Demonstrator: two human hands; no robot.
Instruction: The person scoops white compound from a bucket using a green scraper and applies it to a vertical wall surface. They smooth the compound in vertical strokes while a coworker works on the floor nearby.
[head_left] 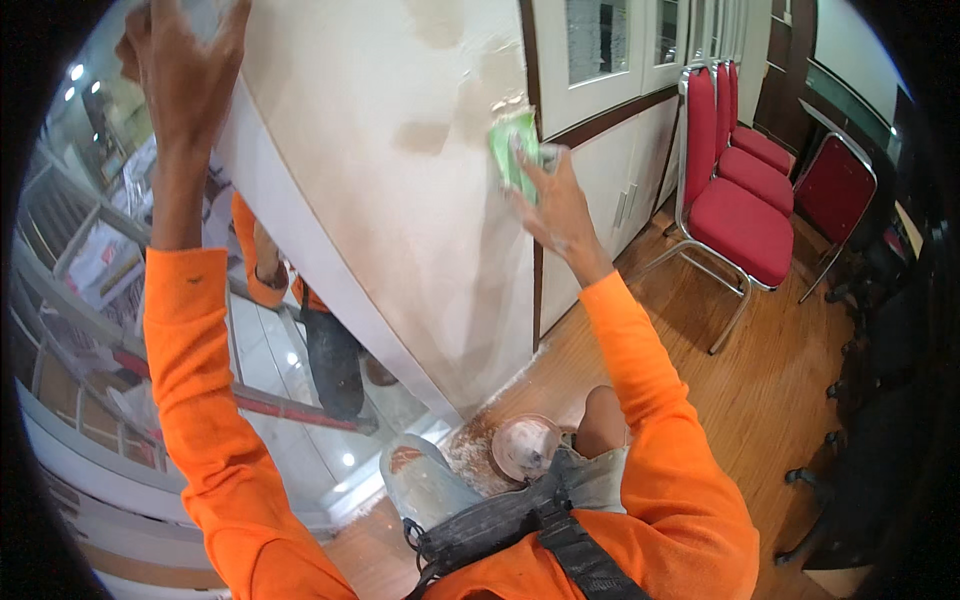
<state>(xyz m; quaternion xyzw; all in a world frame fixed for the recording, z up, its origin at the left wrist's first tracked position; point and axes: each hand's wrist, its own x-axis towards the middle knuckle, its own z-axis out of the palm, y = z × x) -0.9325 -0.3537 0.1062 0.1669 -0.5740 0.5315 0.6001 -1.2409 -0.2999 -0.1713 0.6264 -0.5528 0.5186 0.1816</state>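
My right hand (562,208) grips a green flat scraper (506,130) against the white wall panel (390,210), close to its dark brown right edge. Wet whitish filler shows at the scraper's upper edge, and damp-looking beige patches (422,137) mark the panel. Raised at the upper left, my left hand (190,70) has its fingers curled around something pale at the panel's left edge; what it is I cannot make out. Below, between my knees, a round pinkish bowl (497,452) with white paste or powder in it stands on the floor.
White cabinets (590,205) adjoin the panel at right. Red chairs with metal frames (745,225) stand beyond, and black wheeled chairs (850,450) line the right rim. White dust lies on the wooden floor (690,390). Glass (290,345) at left mirrors an orange-sleeved figure.
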